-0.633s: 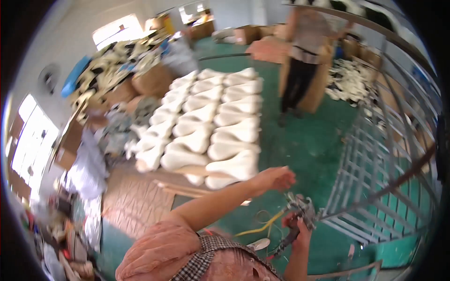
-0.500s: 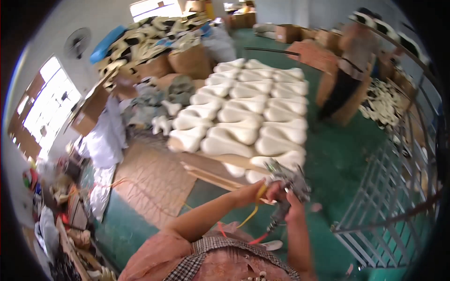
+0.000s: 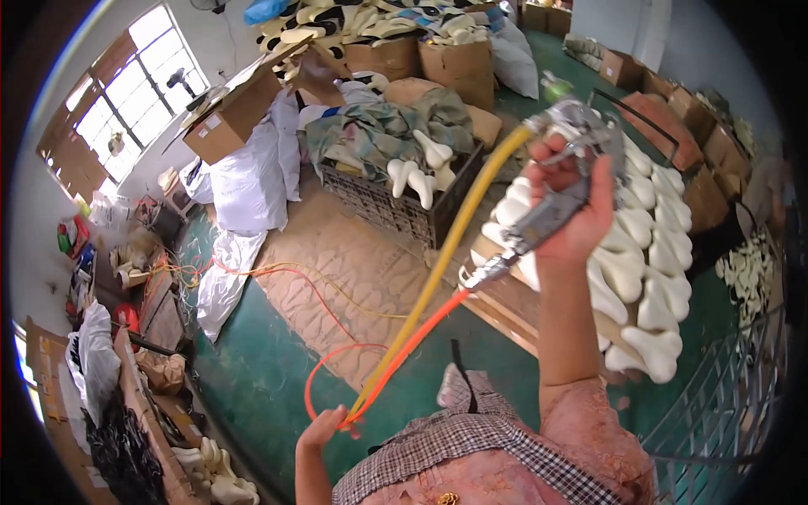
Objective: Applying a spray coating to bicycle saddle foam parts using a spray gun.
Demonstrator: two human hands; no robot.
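Note:
My right hand (image 3: 581, 231) is wrapped round the grey grip of a metal spray gun (image 3: 581, 130), held up at the right with its head pointing away from me. A yellow hose (image 3: 459, 223) runs from the gun's head, and an orange hose (image 3: 417, 337) joins the bottom of its grip. Low in front of my body, my left hand (image 3: 324, 429) is closed around both hoses. Beyond the gun lie rows of cream-white, waisted foam-like pieces (image 3: 619, 269) on a board (image 3: 515, 324); the gun and my right arm hide some of them.
Brown sheeting (image 3: 316, 278) covers part of the green floor (image 3: 252, 387), with loose hoses across it. A dark crate (image 3: 383, 206) holds cloth and white pieces. A metal railing (image 3: 715, 421) stands at the right. Cartons (image 3: 459, 71) and a white sack (image 3: 252, 189) stand further off.
My left hand has left the gun and come down to the lower left, onto the hoses. The right hand has raised the gun. My view has turned toward the left.

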